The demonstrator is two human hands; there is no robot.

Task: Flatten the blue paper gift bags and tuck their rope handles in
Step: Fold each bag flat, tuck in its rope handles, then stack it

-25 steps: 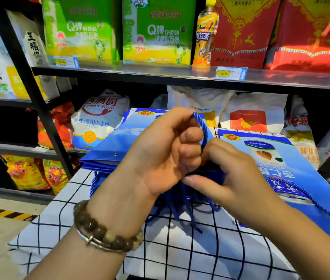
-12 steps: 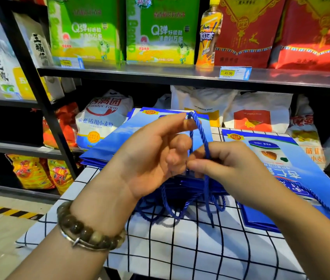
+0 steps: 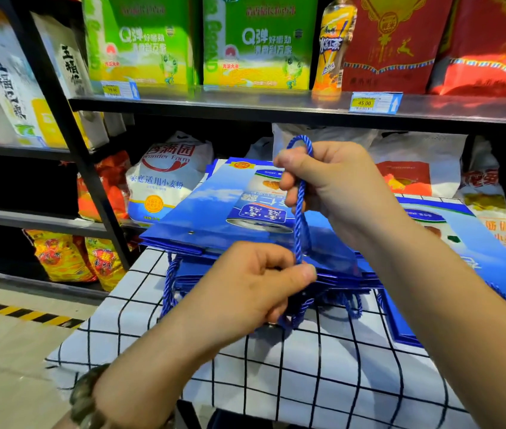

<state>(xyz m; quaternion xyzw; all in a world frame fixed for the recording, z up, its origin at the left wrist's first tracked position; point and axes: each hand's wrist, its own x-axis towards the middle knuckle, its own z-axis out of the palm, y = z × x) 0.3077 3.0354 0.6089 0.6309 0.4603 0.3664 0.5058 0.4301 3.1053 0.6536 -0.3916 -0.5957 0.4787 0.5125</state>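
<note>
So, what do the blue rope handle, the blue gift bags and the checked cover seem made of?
Blue rope handle: twisted strands, likely synthetic, slight sheen.
Blue gift bags: glossy coated paper, crisp folds.
White black-checked cover: probably matte cloth, draping softly.

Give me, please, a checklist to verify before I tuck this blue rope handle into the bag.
1. The right grip holds the top loop of the blue twisted rope handle: ok.
2. The left grip pinches the handle's lower end at the bags' near edge: ok.
3. The handle runs straight between both grips, no tangle: ok.
4. The stack of flat blue paper gift bags lies on the white cloth with black grid: ok.
5. The other blue rope handles are tucked in: not ok, several hang out at the near edge.
6. The bag opening is free to take the handle: cannot tell, the left grip hides it.
</note>
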